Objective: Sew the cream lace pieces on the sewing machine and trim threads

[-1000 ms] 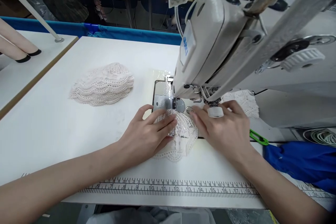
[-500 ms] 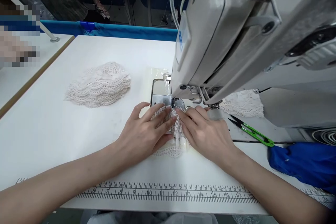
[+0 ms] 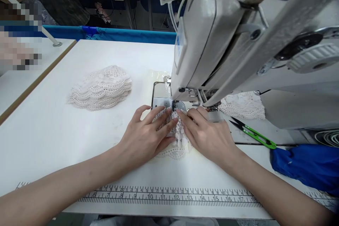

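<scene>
A strip of white lace (image 3: pixel 173 152) lies under the needle area of a sewing machine (image 3: pixel 203 42), its scalloped edge toward me. From the left, my left hand (image 3: pixel 147 132) rests on the lace with its fingers spread and stretched out, tips close to the presser foot (image 3: pixel 174 105). On the other side, my right hand (image 3: pixel 209 134) has its fingers bent close together at the lace's right edge, beside the foot. A ring shows on one right finger. The fingertips partly cover the lace, and the right thumb's hold is hard to make out.
A stack of lace pieces (image 3: pixel 102 88) sits on the table at left; more lace (image 3: pixel 242 105) lies right of the needle. Green thread snips (image 3: pixel 258 136) and blue cloth (image 3: pixel 304 167) are at right. A printed ruler (image 3: pixel 169 196) runs along the front edge. Another person stands behind.
The camera view has shifted slightly, so the machine sits a little further left and the table a little lower. Both hands keep nearly the same place on the lace.
</scene>
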The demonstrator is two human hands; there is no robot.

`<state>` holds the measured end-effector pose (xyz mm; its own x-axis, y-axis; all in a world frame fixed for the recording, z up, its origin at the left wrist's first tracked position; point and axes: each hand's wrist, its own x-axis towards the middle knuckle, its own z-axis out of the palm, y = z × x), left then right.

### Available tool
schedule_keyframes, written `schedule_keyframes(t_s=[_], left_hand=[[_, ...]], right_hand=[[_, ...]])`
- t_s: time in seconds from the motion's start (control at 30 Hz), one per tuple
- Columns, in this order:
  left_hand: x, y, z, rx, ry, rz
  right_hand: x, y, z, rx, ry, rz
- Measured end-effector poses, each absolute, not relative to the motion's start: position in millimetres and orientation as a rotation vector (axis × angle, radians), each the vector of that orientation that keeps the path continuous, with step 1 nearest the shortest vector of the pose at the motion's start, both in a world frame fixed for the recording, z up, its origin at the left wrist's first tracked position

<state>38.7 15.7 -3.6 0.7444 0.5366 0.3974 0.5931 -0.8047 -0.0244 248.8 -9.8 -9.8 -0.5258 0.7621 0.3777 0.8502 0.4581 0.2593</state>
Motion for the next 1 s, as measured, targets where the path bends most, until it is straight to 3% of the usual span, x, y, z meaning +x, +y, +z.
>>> schedule_keyframes(t_s=[1.0], left_hand=[[37.8, 23.9, -10.3, -2.854, -0.984, -0.485]], right_hand=[[252.4, -3.2, -9.5, -1.453, -2.503, -0.679]])
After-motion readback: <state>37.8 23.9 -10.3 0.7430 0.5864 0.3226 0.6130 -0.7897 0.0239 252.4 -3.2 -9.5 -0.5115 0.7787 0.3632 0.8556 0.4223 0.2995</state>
